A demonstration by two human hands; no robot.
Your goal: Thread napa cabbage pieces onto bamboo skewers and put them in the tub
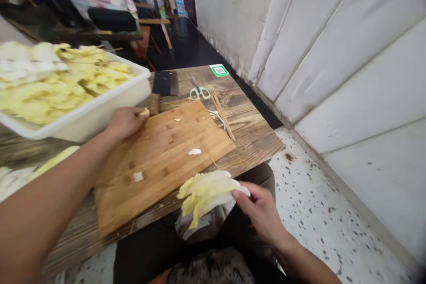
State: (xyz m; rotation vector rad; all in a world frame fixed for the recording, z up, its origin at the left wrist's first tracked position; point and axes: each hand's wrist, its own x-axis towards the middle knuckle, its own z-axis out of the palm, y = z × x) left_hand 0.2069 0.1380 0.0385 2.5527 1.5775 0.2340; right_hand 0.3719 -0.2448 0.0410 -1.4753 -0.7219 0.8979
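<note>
My right hand (pixel 262 211) is closed on a bunch of pale yellow cabbage leaves (pixel 204 193), held off the near edge of the wooden cutting board (pixel 163 159). My left hand (pixel 125 120) reaches across the board's far left corner, fingers curled on a small yellow cabbage piece (pixel 145 111), right beside the handle of a cleaver (pixel 165 83) and the white tub (pixel 100 113). The tub is heaped with cut cabbage pieces (pixel 56 80). A few small scraps lie on the board.
Scissors (pixel 199 91) and several bamboo skewers (pixel 223 115) lie on the wooden table (pixel 253 135) beyond the board. A green QR sticker (pixel 218 70) marks the far corner. A white wall (pixel 333 53) runs along the right, with speckled floor (pixel 319 217) below.
</note>
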